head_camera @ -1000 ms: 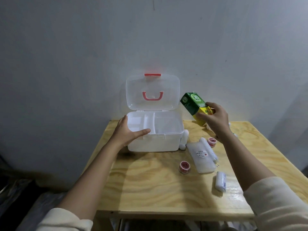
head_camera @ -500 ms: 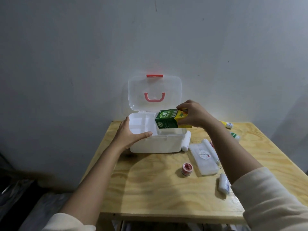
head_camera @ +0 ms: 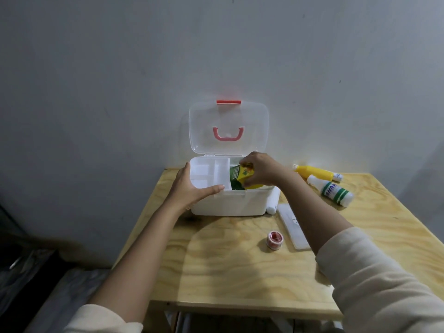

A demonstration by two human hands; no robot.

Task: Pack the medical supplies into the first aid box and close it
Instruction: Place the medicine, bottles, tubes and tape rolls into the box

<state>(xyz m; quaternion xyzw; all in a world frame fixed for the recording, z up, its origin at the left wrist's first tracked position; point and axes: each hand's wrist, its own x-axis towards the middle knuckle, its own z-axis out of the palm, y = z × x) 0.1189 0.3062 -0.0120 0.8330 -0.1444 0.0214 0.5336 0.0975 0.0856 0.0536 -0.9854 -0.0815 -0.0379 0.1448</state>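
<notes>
Green-and-yellow cardboard carton (head_camera: 241,180) sits tilted, half sunk in the right compartment of the white plastic first aid box (head_camera: 230,204), lower part hidden. Right hand (head_camera: 260,169) pinches its top; left hand (head_camera: 192,188) grips the box's left-front corner. Right forearm covers part of a flat translucent case (head_camera: 292,227). Wooden table (head_camera: 216,272) bare in front.

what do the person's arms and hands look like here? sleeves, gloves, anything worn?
Both hands are bare: no gloves, and no rings or watch that I can make out on the left hand or right hand. Each arm has a loose cream long sleeve pushed up toward the elbow, forearms uncovered. No markings visible on the fabric.
</notes>
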